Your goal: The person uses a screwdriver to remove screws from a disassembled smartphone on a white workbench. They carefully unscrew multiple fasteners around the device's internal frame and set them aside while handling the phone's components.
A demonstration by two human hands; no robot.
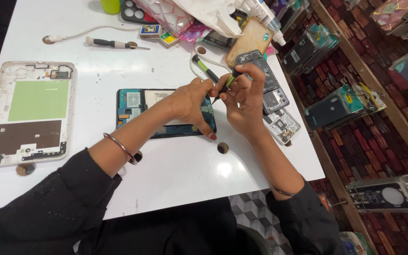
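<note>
Both hands crowd the right end of the opened tablet (140, 111). Bare white table (185, 174) lies open near and between the tablet and the back cover (27, 113) at left. Stacked phones (275, 101) block the right; a screwdriver (112, 44), cable (86, 32) and bags (190, 14) line the far side.

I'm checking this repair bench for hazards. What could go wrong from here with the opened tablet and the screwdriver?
1. The right hand holds the green-handled screwdriver tilted, its tip down by the tablet's exposed board; a slip might scratch components.
2. The left hand presses on the tablet right beside the tip, so a slip might jab its fingers.
3. Opened phones lie near the table edge by the right forearm, which might knock them off.
</note>
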